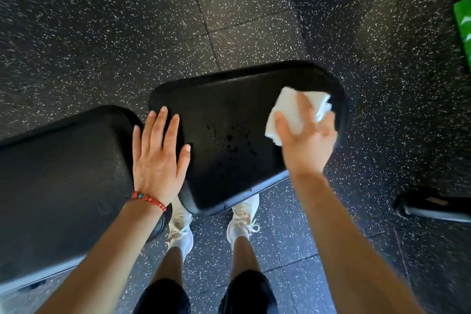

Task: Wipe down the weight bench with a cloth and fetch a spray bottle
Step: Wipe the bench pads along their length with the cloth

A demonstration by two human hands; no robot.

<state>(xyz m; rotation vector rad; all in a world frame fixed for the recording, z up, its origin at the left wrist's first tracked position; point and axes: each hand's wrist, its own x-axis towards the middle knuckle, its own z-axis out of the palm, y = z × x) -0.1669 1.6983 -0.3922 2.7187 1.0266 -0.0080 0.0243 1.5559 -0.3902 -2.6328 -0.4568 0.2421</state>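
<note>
Bench (229, 135) padding fills the middle of the view: a black seat pad with rounded corners, angled across the picture, and beside it on the left a second, larger black pad (63, 186) of the same bench, the two separated by a narrow gap. Dark wet spots speckle the seat pad near its middle. Under and around the bench lies a black rubber floor (127, 20) flecked with white, laid in square tiles with visible seams.

Both bare arms of a person reach down from the lower edge of the picture. Below the bench, two legs in dark shorts end in white shoes (243, 214) planted on the floor, partly tucked under the seat pad's near edge.

At the right edge, something bright green (462, 25) shows, and lower down a dark foot of other equipment (430, 208) rests on the floor.

Left hand (158, 155) lies flat, palm down, across the gap between the two pads, its fingers (158, 122) straight and slightly spread, thumb out to the side. A red beaded bracelet (149, 200) circles that wrist.

Right hand (305, 135) presses a crumpled white cloth (290, 112) onto the far right corner of the seat pad; its fingers are spread over the cloth, blurred, with the cloth bunched beneath them and sticking out ahead.
</note>
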